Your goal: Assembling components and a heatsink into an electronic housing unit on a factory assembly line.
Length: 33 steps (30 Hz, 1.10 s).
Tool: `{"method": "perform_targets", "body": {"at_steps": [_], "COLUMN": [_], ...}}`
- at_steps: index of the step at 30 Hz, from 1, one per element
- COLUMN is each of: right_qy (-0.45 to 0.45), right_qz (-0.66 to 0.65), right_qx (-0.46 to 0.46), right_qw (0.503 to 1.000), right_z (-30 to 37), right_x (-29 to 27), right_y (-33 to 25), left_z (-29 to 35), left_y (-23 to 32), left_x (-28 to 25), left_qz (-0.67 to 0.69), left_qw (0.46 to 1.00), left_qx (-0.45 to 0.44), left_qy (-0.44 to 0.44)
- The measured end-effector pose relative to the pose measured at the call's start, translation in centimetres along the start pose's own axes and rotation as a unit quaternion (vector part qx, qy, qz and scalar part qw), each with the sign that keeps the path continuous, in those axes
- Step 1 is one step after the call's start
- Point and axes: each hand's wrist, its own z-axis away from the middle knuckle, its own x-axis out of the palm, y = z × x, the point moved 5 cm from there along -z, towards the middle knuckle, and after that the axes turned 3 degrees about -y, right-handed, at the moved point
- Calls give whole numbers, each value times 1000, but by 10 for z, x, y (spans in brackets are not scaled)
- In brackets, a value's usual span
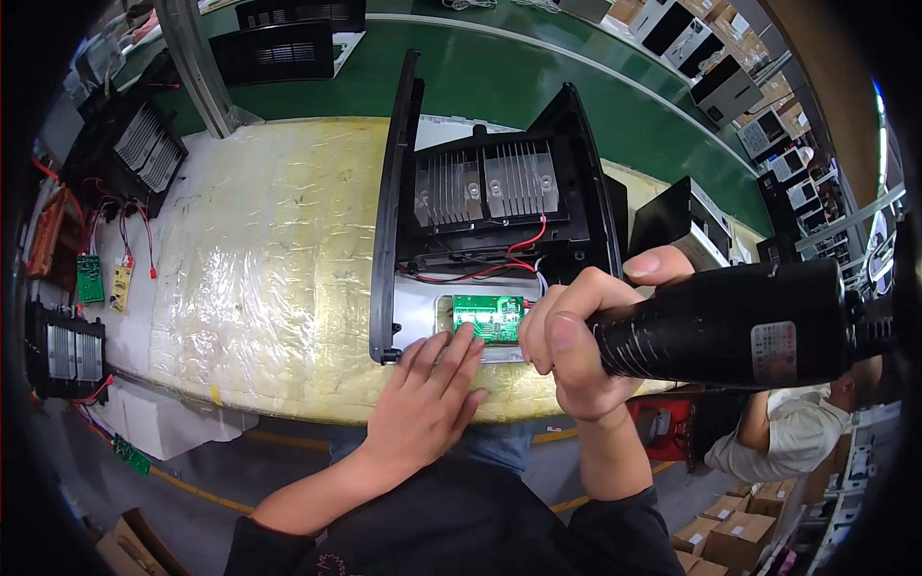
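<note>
In front of me a black appliance housing [382,240] lies opened, with two finned metal heat sinks [488,188] inside and red and black wires running down from them. At its near end a green circuit board [490,317] sits in a recess of a pale panel. My left hand [423,403] lies with fingers stretched out, the fingertips touching the board's near-left edge. Gripped in my right hand [591,336] is a black electric screwdriver [720,326], its body pointing right. The hand hides the screwdriver's tip and the right end of the board.
Plastic-wrapped yellow padding [279,259] covers the worktable. On the left lie another heat sink unit [144,149], a loose green board [90,278] and a lower unit [67,355]. A metal post [197,67] rises behind. Beyond runs a green conveyor [615,125]. A person [783,432] is at right.
</note>
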Motion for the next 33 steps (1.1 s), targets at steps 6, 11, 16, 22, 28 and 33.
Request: {"method": "perform_targets", "body": {"at_steps": [6, 11, 16, 22, 28, 33], "right_qy": [13, 25, 115, 348, 444, 446], "right_qz": [-88, -90, -186, -200, -23, 125], "right_qx": [-1, -3, 64, -77, 200, 259], "right_qw": [996, 996, 974, 913, 873, 847], "right_z": [-1, -1, -5, 38, 100, 127], "right_x": [11, 14, 6, -111, -170, -165], "right_y": [8, 17, 10, -52, 55, 97], "left_z": [2, 1, 2, -17, -144, -173], "left_y": [-2, -6, -19, -9, -59, -102], "left_x": [1, 4, -2, -65, -92, -61], "left_qz": [-13, -14, -3, 136, -47, -98], "left_qw": [1000, 1000, 1000, 988, 997, 982], "left_qx": [-11, -8, -2, 60, 52, 45], "left_qy": [-9, -13, -16, -39, -45, -158]}}
